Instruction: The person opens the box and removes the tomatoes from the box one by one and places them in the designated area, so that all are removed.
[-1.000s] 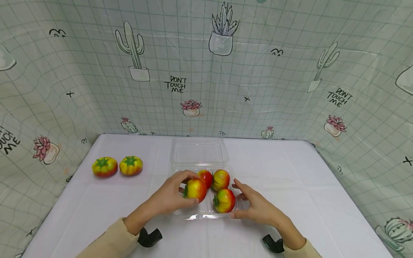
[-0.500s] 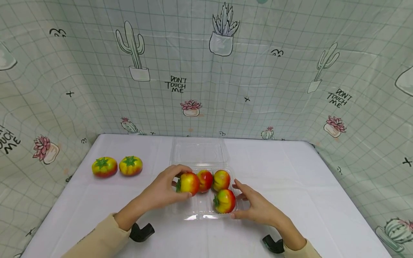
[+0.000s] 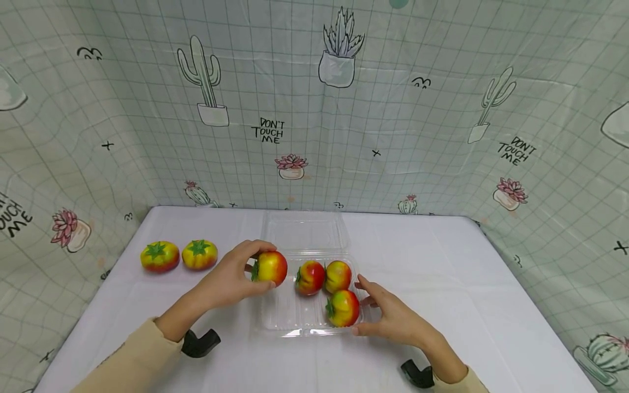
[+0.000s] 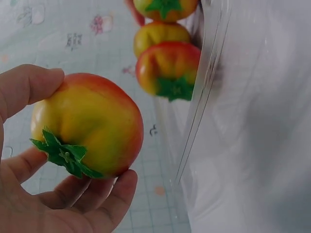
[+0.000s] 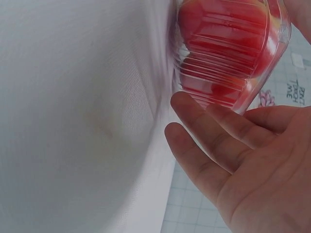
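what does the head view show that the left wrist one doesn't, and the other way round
Only the head view: the leftmost fruit and the neighbouring fruit on the table, plus the left sleeve.

Only the left wrist view: the full face of the green cap on the held fruit.

Both: the left grip holding that fruit, three fruits in the clear tray, and the patterned backdrop.

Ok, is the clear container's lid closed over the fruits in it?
No, the lid lies open on the far side of the base, leaving three fruits uncovered.
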Demonstrator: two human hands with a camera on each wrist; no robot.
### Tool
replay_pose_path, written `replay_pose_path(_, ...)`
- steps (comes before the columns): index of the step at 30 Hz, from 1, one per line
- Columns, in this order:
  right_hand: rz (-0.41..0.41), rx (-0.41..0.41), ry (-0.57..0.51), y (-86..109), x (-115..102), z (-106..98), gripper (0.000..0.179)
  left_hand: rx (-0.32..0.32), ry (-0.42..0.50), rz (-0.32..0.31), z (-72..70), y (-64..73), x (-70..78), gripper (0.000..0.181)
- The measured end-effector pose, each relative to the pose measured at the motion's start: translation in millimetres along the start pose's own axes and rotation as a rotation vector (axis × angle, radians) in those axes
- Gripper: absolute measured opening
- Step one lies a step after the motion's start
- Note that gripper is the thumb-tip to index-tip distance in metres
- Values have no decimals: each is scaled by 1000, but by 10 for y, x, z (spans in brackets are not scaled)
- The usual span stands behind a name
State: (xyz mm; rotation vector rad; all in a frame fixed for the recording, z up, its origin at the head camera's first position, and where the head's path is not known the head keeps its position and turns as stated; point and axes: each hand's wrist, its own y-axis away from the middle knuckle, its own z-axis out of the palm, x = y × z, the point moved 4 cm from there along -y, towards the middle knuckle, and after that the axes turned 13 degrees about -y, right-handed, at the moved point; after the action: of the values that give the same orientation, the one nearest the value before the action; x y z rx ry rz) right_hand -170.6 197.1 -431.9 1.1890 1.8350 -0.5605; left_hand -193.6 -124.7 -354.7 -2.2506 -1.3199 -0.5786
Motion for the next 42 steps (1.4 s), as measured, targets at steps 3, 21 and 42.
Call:
replay_pose_path(3,-4,-1,-5,-10,-10,1,102,18,-9,-14,-83,-12,-51,58)
replay_pose_path(21,6,-4,-17,6,31,2,103,40,-70,-76,-170,-39,-301,60)
replay_pose_path(42,-6,-4,-4,-2,33,25,102,62,-229,-53,-141,-46,-566,63)
